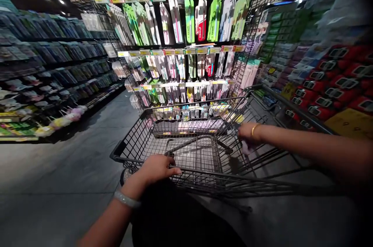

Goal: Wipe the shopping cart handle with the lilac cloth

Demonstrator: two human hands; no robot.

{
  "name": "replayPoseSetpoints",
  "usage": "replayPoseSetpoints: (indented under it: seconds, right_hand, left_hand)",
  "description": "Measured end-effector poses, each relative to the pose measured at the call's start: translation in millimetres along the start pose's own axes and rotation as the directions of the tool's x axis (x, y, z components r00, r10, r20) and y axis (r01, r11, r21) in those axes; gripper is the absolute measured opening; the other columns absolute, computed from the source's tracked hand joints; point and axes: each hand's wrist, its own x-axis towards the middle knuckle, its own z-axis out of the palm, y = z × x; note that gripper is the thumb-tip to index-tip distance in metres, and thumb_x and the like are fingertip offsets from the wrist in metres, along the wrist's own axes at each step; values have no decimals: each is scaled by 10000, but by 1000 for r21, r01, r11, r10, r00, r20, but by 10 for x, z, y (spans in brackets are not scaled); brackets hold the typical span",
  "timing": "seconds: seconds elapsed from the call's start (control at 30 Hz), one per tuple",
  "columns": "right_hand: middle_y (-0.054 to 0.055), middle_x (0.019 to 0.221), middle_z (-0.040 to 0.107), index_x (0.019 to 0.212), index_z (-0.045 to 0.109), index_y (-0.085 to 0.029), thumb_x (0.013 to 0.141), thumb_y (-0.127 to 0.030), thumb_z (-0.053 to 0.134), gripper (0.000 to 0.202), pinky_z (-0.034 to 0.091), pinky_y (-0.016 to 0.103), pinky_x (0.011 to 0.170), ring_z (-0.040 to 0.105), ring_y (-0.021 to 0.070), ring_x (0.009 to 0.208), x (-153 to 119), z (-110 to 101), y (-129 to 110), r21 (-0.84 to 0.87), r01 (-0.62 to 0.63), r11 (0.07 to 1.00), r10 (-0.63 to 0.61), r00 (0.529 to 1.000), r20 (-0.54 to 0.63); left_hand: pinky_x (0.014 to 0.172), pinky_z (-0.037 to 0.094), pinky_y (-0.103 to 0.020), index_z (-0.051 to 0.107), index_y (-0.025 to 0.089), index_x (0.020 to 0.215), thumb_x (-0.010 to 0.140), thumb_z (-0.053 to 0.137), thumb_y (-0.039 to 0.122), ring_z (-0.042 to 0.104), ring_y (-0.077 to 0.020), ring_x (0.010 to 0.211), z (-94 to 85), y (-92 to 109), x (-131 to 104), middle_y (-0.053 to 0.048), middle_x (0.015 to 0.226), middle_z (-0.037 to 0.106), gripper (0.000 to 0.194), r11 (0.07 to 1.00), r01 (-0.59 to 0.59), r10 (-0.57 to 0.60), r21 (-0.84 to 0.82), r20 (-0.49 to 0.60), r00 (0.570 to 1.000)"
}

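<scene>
A dark wire shopping cart (192, 172) stands right in front of me, with only its wire mesh and a folded inner frame showing inside. My left hand (157, 168), with a silvery band on the wrist, is wrapped over the cart's near rim, its thumb lying along the bar. On the right, my right hand (247, 132), with a gold bangle, is at the cart's right side wall. Its fingers are curled and partly hidden. A small pale purple thing (247, 147) shows below them, too blurred to name.
Beyond the cart stands a lit rack (189, 51) of hanging packaged goods, several in green and red packs. Shelves of packets (67, 60) line the left aisle, over a grey floor (99, 142). Red packs (323, 87) are stacked at right, near a second cart's dark rail (294, 107).
</scene>
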Motion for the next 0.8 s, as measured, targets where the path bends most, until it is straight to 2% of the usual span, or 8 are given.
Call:
replayPoseSetpoints:
  seconds: [0.13,0.33,0.43,0.53,0.67,0.7,0.73,0.8]
  right_hand:
    - [216,1095,652,590,611,-235,668,-246,667,97,328,588,954,452,433,1240,82,-139,32,-10,22,1000,-23,993,-117]
    - [9,558,574,471,546,-235,429,0,714,292,473,409,765,616,242,725,90,6,-174,228,73,971,-93,993,79]
    - [-21,593,576,659,627,-230,517,-81,742,236,479,327,663,572,177,634,190,-213,-44,421,55,905,-61,998,1]
    - [2,749,634,896,618,-225,754,-322,667,179,503,268,643,592,152,679,180,-413,84,641,84,763,-4,992,-125]
    - [95,978,687,1040,606,-195,895,-685,387,556,573,313,764,662,188,853,-97,-597,252,960,222,172,-179,965,-191]
    - [110,1043,689,1089,613,-194,885,-738,355,635,577,341,815,668,202,906,-174,-666,347,962,237,135,-219,954,-204]
    - [114,1113,685,1151,615,-204,881,-759,341,676,571,368,864,668,213,960,-236,-746,473,942,258,216,-228,951,-209]
    - [106,1225,668,1237,625,-238,893,-729,368,652,543,420,941,647,244,1073,-290,-902,787,768,254,588,-102,965,-242]
  left_hand:
    - [852,483,-396,740,293,1114,848,396,770,688,-325,962,-31,-106,-106,-78,961,761,646,991,28,-24,-128,33,999]
    - [1058,425,-425,529,200,1417,851,448,761,560,-332,1273,-195,69,199,-142,1412,586,801,864,61,0,-501,121,993]
    - [1180,290,-460,210,186,1586,830,557,716,331,-335,1465,-335,627,721,-174,1627,266,987,796,-128,101,-591,-79,992]
    - [1226,186,-481,23,184,1603,796,667,641,94,-325,1539,-466,1399,1340,-177,1673,21,1129,641,-406,162,-652,-402,901]
    - [1190,276,-487,193,202,1559,757,773,508,291,-341,1471,-584,2197,1932,-208,1587,255,1036,458,-512,-14,-727,-581,814]
    - [1171,313,-471,268,210,1521,782,764,453,378,-320,1420,-595,2304,2017,-192,1536,342,922,420,-539,-61,-730,-616,785]
    - [1148,348,-452,330,217,1473,804,750,396,449,-294,1363,-598,2375,2083,-172,1481,413,810,385,-570,-90,-726,-644,760]
    - [1092,411,-409,370,216,1393,841,711,290,546,-240,1251,-584,2434,2188,-141,1376,515,653,305,-612,-101,-730,-663,741]
